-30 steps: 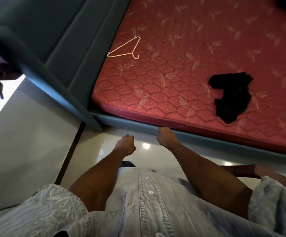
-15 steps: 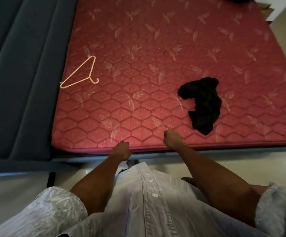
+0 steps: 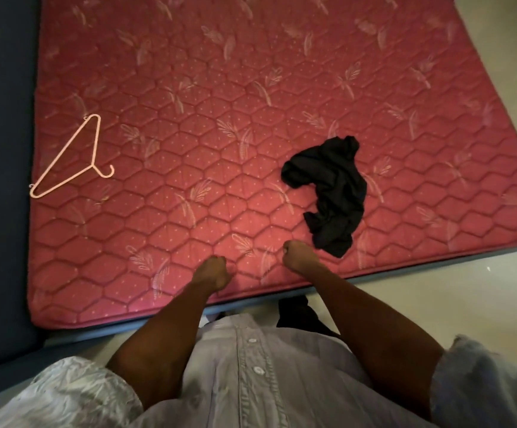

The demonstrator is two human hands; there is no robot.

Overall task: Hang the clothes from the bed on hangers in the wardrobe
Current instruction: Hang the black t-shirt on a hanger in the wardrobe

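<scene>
We stand at the near edge of the bed, looking down on the red quilted mattress [image 3: 251,118]. Both arms are held out over that edge.

Left hand [image 3: 212,271]: fingers curled into a loose fist, nothing in it. Right hand [image 3: 300,256]: also curled, also holding nothing, just beside the lower tip of the black garment [image 3: 331,193] but apart from it as far as we can tell.

The black garment lies crumpled on the mattress, toward the near edge and right of centre. The pink hanger [image 3: 71,159] lies flat by the left edge of the mattress, hook pointing right, well apart from the garment. No wardrobe in view.

Step in hand, as we judge it: the approach, before any pick-up. Nothing is yet on a hanger.

Next move, our reading: the right hand need only open and close on the garment, the nearer of the two things. The hanger calls for a longer reach to the left. The cloth is bunched, so we expect to shake it out and find the openings before threading the hanger in.
</scene>
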